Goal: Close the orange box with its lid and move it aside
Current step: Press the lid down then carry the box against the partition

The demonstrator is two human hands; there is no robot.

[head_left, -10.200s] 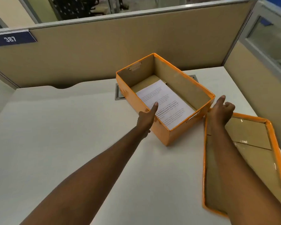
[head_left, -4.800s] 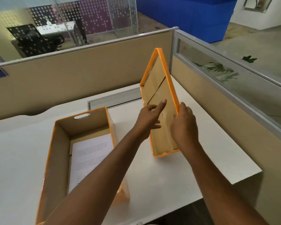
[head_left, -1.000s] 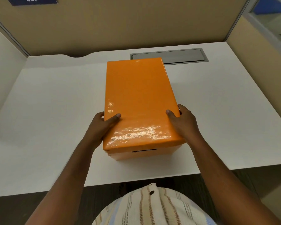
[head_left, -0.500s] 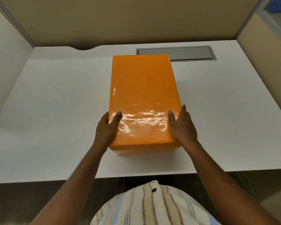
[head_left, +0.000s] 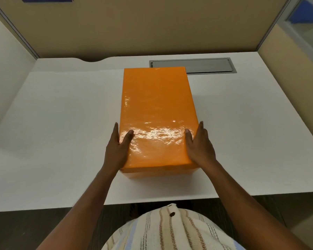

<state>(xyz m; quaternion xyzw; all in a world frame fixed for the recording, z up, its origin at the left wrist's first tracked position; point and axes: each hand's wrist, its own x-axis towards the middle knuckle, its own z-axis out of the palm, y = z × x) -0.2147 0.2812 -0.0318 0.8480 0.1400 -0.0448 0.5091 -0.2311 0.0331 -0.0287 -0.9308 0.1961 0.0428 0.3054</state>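
Note:
The orange box [head_left: 159, 173] stands on the white desk with its glossy orange lid [head_left: 156, 112] fitted flat on top, long axis pointing away from me. My left hand [head_left: 117, 147] presses against the lid's near left side, thumb resting on top. My right hand [head_left: 200, 145] holds the near right side the same way. The paper inside is hidden under the lid.
The white desk [head_left: 61, 123] is walled by tan partitions at the back and right and a pale panel at the left. A grey cable tray cover [head_left: 206, 65] is set into the desk just behind the box. The desk's front edge runs close to my striped shirt.
The lid went from open beside the box to fitted on it. Over the last second the box has straightened and slid a little away from the desk's front edge, both hands on its sides.

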